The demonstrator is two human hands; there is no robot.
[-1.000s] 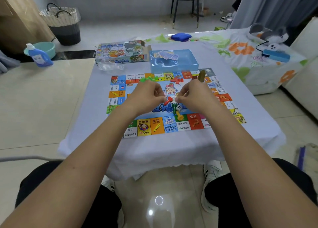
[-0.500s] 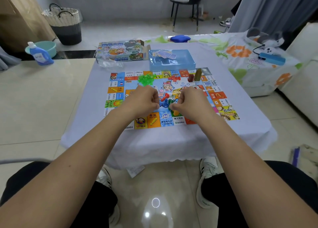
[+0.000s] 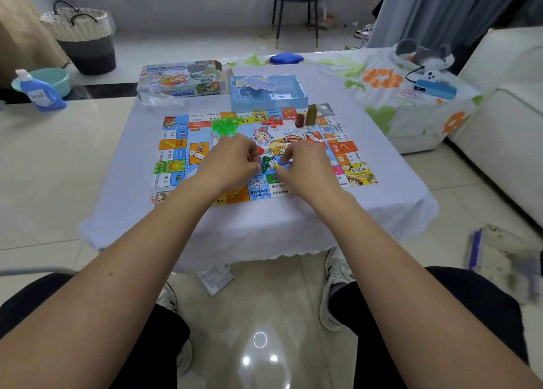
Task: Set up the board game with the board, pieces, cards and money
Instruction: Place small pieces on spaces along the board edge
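The board (image 3: 188, 153) lies flat on the cloth-covered tabletop (image 3: 293, 221), its colourful squares facing up. Both hands hang over its near middle, close together but not touching. The left hand (image 3: 232, 161) has its fingers curled inward, tips near a green pawn (image 3: 265, 164) that stands between the two hands; whether they pinch anything is hard to tell, since the knuckles hide the tips. The right hand (image 3: 305, 165) is curled too, thumb and forefinger drawn together near a white die (image 3: 273, 163) just beside the pawn, and a yellow piece (image 3: 277, 167) shows at its fingertips, seemingly pinched, though the view is too small to be sure.

Farther up the board sits a heap of green houses (image 3: 224, 123), and to its right a scatter of red houses (image 3: 272, 121). Near the far right corner stand two upright tokens, a dark red one (image 3: 299, 120) and a taller olive one (image 3: 311, 114), just beside each other.

Behind the board a blue tray (image 3: 293, 100) holds loose cards (image 3: 258, 83). To its left lies the game box (image 3: 179, 80), with a clear plastic bag (image 3: 160, 100) at its near edge.

On the floor to the left are a blue bottle (image 3: 38, 93) and a green basin (image 3: 57, 78); a woven basket (image 3: 82, 39) stands beyond them.
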